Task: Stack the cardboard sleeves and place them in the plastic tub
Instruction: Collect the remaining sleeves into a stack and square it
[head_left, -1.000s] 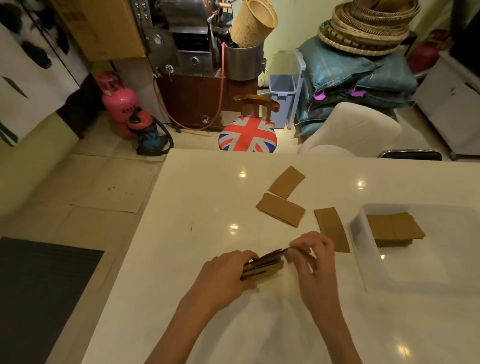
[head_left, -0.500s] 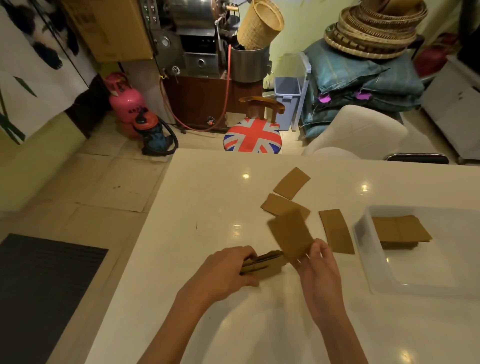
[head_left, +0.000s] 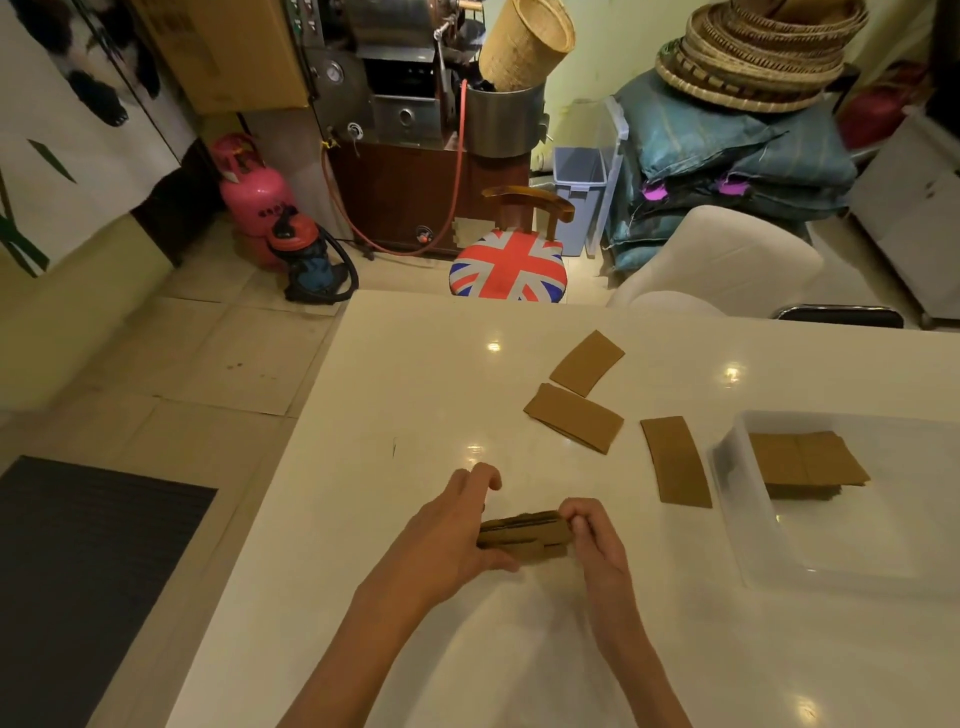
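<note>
The small stack of cardboard sleeves (head_left: 523, 534) sits between both hands, low over the near middle of the surface (head_left: 415, 384); whether it touches the surface cannot be told. Its long axis runs left to right, with the layered edges turned up towards the camera. The left hand (head_left: 447, 530) grips the left end, fingers curled round it. The right hand (head_left: 597, 540) pinches the right end with bent fingers, seemingly squaring the edges.

Three loose sleeves lie flat farther off: one far (head_left: 587, 362) pointing far-right, one (head_left: 574, 417) just nearer lying crosswise, and one (head_left: 675, 460) running near to far just beside the plastic tub (head_left: 852, 540). The tub stands to the right and already holds an earlier pile (head_left: 805, 465). The task looks partly done: three sleeves remain to gather, and the held stack has yet to go in.
</note>
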